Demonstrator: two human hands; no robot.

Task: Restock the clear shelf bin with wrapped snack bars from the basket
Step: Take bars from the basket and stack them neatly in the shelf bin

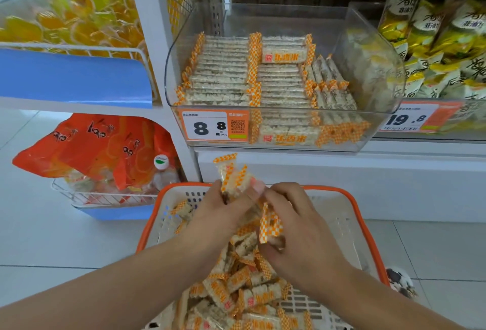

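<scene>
The white metal shelving unit (168, 48) fills the upper part of the view. On its shelf sits the clear plastic shelf bin (378, 72), open at the top, with an orange-and-white price label (214, 126) reading 8.8 on its front wall. Inside the bin, wrapped puffed-rice snack bars with orange-checked ends (223, 77) lie in two neat rows at left and centre, with a looser group standing on end at right.

Below the shelf, on the tiled floor (39, 237), stands the orange-rimmed cream plastic basket (355, 214). A loose pile of the same wrapped bars (236, 290) covers its near half.

Both hands are over the basket. The left hand (223, 208) has its fingers curled round a bunch of several bars (231, 174), whose ends project upward past the basket's far rim. The right hand (297, 224) touches the left and pinches one or two bars (269, 224) between thumb and fingers, just above the pile.

At left, a wire rack (105, 198) holds orange snack bags (100, 145) and a capped bottle (161, 169).
</scene>
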